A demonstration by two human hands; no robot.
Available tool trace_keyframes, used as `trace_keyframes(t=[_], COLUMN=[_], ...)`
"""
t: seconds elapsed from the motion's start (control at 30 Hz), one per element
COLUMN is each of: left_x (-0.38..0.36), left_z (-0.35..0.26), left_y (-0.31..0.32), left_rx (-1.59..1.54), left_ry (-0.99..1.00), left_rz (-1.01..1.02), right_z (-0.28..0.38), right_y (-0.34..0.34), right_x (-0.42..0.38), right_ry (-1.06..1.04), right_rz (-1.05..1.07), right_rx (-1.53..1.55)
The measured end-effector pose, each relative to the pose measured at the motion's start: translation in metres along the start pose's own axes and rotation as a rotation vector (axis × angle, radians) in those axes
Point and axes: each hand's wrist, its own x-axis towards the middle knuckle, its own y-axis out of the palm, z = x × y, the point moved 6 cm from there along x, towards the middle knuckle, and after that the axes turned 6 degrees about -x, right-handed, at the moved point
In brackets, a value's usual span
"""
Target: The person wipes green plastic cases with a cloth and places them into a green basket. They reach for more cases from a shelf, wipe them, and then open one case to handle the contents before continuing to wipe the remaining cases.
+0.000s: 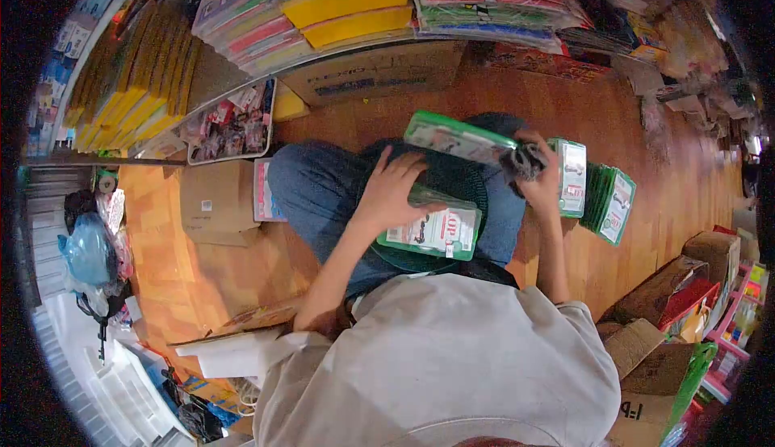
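The left hand (393,194) reaches over the lap, fingers spread and loosely curved, thumb at the stack of green-edged packs (432,233); its grip is open. The right hand (542,174), forearm angled up, is closed around a bunched dark cloth (523,161) against the end of a tilted green-edged pack (460,138), seemingly gripping both. More packs (571,177) lie on the floor (646,245) just beyond the right knee.

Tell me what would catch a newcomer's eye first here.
Probably the green-edged packs stacked in the seated person's lap, by the left hand. Next, a similar pack angled just beyond, its end at the right hand, which grips a dark grey bundle. Bright yellow blocks stand out at the picture's top.
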Motion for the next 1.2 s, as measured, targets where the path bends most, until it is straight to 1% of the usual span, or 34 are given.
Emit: trace_keyframes(t=[0.03, 0.07, 0.1, 0.17, 0.2, 0.23, 0.3, 0.33, 0.37, 0.4, 0.43, 0.5, 0.57, 0.63, 0.7, 0.73, 0.77, 0.8, 0.87, 0.93, 1.0, 1.03, 1.07, 1.1, 1.13, 1.17, 1.2], left_x=[0.006, 0.007, 0.005, -0.012, -0.024, -0.03, -0.036, -0.041, -0.043, -0.044, -0.043, -0.037, -0.03, -0.024, -0.019, -0.018, -0.019, -0.022, -0.026, -0.022, 0.001, 0.009, 0.032, 0.051, 0.057, 0.069, 0.082], left_z=[-0.002, 0.001, -0.002, -0.012, -0.012, -0.013, -0.013, -0.012, -0.013, -0.014, -0.014, -0.019, -0.014, 0.001, 0.027, 0.037, 0.06, 0.072, 0.129, 0.211, 0.279, 0.306, 0.333, 0.353, 0.365, 0.369, 0.373], left_y=[-0.001, 0.008, 0.009, 0.015, 0.02, 0.018, 0.009, 0.01, 0.009, 0.005, -0.003, -0.028, -0.057, -0.089, -0.126, -0.157, -0.181, -0.212, -0.263, -0.298, -0.319, -0.324, -0.322, -0.317, -0.319, -0.32, -0.317], left_rx=[0.019, -0.079, -0.074, -0.152, -0.142, -0.142, -0.155, -0.157, -0.179, -0.198, -0.196, -0.431, -0.424, -0.397, -0.422, -0.385, -0.274, -0.148, -0.254, -0.26, -0.035, -0.049, 0.015, 0.078, 0.065, 0.298, 0.526], left_ry=[0.08, 0.033, 0.033, -0.326, -0.289, -0.288, -0.277, -0.288, -0.229, -0.17, -0.178, -0.17, -0.149, -0.128, -0.144, -0.141, -0.159, -0.296, -0.133, -0.209, -0.309, -0.317, -0.403, -0.475, -0.467, -0.423, -0.373], left_rz=[-0.049, 0.106, 0.1, 0.462, 0.421, 0.424, 0.323, 0.315, 0.261, 0.202, 0.178, 0.119, 0.021, -0.092, -0.238, -0.409, -0.564, -0.736, -1.215, -1.446, -1.289, -1.299, -1.07, -0.834, -0.839, -0.763, -0.681], right_z=[-0.001, 0.002, 0.004, 0.013, 0.011, 0.006, 0.001, 0.003, 0.006, 0.007, 0.009, 0.02, 0.007, 0.005, -0.008, -0.007, -0.012, -0.015, -0.011, -0.016, -0.012, -0.012, -0.014, -0.019, -0.027, -0.034, -0.021], right_y=[0.006, 0.011, 0.016, 0.029, 0.036, 0.042, 0.061, 0.069, 0.07, 0.068, 0.066, 0.056, 0.046, 0.048, 0.054, 0.058, 0.061, 0.065, 0.075, 0.08, 0.084, 0.083, 0.08, 0.077, 0.075, 0.075, 0.08], right_x=[-0.005, -0.008, -0.011, -0.021, -0.027, -0.033, -0.042, -0.045, -0.045, -0.043, -0.037, -0.024, -0.01, 0.0, 0.004, 0.005, 0.007, 0.007, 0.006, 0.001, -0.005, -0.009, -0.011, -0.014, -0.017, -0.017, -0.021], right_ry=[-0.011, -0.063, -0.07, -0.154, -0.125, -0.122, -0.242, -0.144, -0.156, -0.133, -0.117, -0.155, -0.045, -0.227, -0.109, -0.152, -0.1, -0.04, -0.051, -0.052, -0.024, 0.008, 0.074, 0.072, 0.115, 0.16, 0.271], right_rz=[0.022, 0.033, 0.033, 0.091, 0.138, 0.136, 0.235, 0.343, 0.357, 0.336, 0.314, 0.303, 0.233, 0.161, 0.213, 0.238, 0.255, 0.274, 0.324, 0.359, 0.369, 0.367, 0.34, 0.336, 0.338, 0.336, 0.271], right_rx=[0.029, 0.01, 0.012, -0.097, -0.078, -0.077, -0.169, -0.294, -0.293, -0.282, -0.274, -0.263, -0.217, -0.333, -0.222, -0.217, -0.136, -0.059, -0.109, -0.187, -0.162, -0.128, -0.11, -0.123, -0.102, -0.079, 0.074])
